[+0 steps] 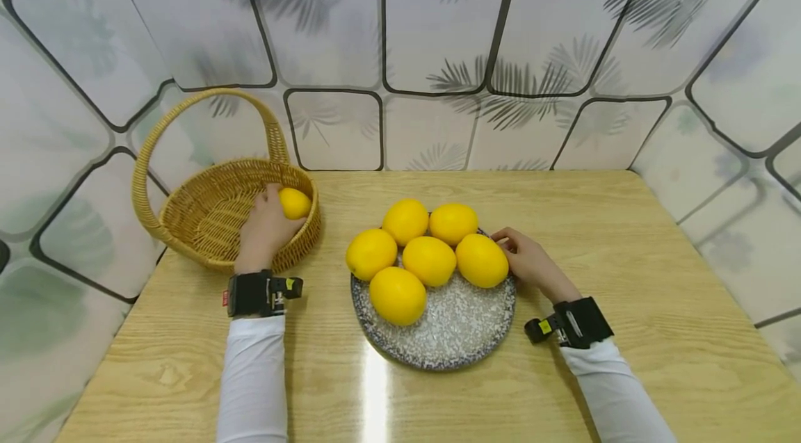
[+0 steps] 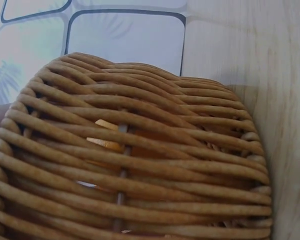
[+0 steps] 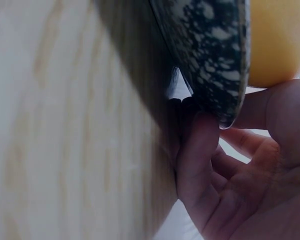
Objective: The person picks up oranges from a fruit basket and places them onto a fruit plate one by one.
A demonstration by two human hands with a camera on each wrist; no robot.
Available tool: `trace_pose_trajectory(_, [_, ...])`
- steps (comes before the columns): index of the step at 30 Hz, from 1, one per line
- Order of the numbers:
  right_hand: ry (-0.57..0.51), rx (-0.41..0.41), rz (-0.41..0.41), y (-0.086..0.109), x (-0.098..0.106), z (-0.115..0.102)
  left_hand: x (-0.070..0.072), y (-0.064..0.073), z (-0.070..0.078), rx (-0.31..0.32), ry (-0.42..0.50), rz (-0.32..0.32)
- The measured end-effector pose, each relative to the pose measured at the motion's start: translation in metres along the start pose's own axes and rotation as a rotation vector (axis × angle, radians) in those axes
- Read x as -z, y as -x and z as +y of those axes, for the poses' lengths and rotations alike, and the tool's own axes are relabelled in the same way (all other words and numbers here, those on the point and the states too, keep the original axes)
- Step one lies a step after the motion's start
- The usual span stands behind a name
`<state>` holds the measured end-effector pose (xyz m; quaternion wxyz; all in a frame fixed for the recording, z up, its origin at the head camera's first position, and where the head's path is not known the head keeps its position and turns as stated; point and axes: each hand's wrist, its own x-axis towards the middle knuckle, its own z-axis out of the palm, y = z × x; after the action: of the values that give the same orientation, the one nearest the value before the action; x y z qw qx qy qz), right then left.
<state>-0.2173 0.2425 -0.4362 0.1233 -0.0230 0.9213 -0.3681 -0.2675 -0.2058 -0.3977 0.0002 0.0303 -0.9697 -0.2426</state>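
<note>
My left hand (image 1: 268, 226) reaches into a wicker basket (image 1: 188, 248) and holds a lemon (image 1: 294, 204) between fingers and thumb, by the basket's right inner wall. In the left wrist view the woven side of the basket (image 2: 140, 165) fills the picture and hides most of the hand. My right hand (image 1: 530, 261) grips the right rim of a speckled grey plate (image 1: 466, 325). From the right wrist view, its fingers (image 3: 197, 155) lie under the rim and the thumb is above, close to a lemon (image 3: 280, 45). Several lemons (image 1: 398, 296) rest on the plate.
The basket's tall arched handle (image 1: 147, 151) rises over its left and back. A wooden table (image 1: 601, 220) carries basket and plate, meeting a patterned wall (image 1: 438, 33) at the back and sides.
</note>
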Motion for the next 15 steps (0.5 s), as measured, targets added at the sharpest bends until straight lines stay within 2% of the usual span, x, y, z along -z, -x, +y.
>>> trace_pose_trajectory(10, [0.012, -0.008, 0.006, -0.0026, 0.0009, 0.0004, 0.0010, 0.0005, 0.0012, 0.071, 0.007, 0.038])
trace_pose_trajectory(15, [0.007, -0.011, 0.003, -0.0017, 0.0002, 0.0011, -0.0012, 0.0009, 0.0004, 0.078, 0.005, 0.058])
